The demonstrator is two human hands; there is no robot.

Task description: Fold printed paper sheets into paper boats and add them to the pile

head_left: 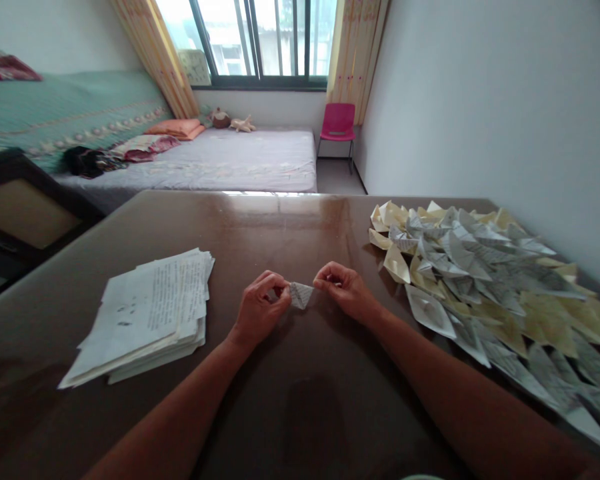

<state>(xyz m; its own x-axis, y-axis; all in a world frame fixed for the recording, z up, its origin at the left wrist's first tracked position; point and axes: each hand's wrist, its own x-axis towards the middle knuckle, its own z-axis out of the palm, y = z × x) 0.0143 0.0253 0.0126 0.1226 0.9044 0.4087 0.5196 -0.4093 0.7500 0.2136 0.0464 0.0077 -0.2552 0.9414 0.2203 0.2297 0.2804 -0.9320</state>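
Observation:
Between my two hands is a small folded piece of printed paper [301, 295], its lower edge coming to a point. My left hand [263, 300] pinches its left corner between thumb and fingers. At the opposite corner, my right hand [347, 288] pinches it the same way. The paper is held just above the brown tabletop [300, 373]. To the left lies a stack of printed sheets [150, 310] with uneven edges. A large heap of folded paper boats [460, 253], some white with print and some cream, covers the table's right side.
Past the table's far edge stands a bed [260, 157] with orange pillows [175, 128] and clothes. A pink chair [338, 123] is near the window. On the left is a dark cabinet [30, 207]; a white wall [480, 100] runs along the right.

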